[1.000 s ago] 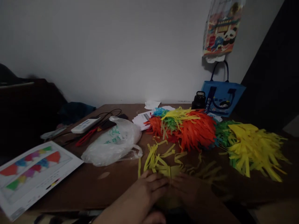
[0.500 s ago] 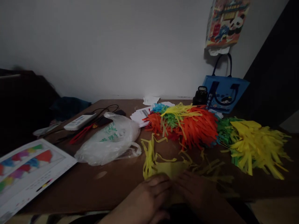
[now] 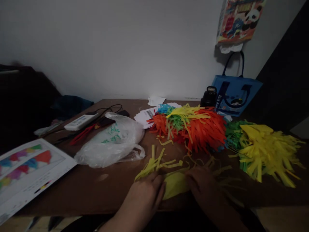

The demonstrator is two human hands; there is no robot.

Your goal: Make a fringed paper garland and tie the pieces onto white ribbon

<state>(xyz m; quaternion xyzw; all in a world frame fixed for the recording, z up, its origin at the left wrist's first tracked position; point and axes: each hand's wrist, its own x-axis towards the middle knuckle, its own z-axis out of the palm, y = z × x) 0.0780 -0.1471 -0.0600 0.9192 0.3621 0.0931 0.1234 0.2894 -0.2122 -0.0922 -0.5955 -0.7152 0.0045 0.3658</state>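
On the brown table (image 3: 116, 190), a smooth yellow sheet (image 3: 175, 186) with ribbon-like fringe (image 3: 152, 163) lies between the left hand (image 3: 148, 191) and right hand (image 3: 204, 183), their fingers curled; whether clamped on it, I cannot tell

lighting: was dim and grey throughout. wall (image 3: 125, 48): was palest low at its middle, fading toward the corners. tissue pack (image 3: 238, 25): cast a soft shadow below. plastic bag (image 3: 118, 141): carried faint sheen. right hand (image 3: 204, 184): sat in deeper shade than the left hand (image 3: 145, 190); both looked soft-edged. printed sheet (image 3: 26, 187): appeared stretched at the frame's edge.
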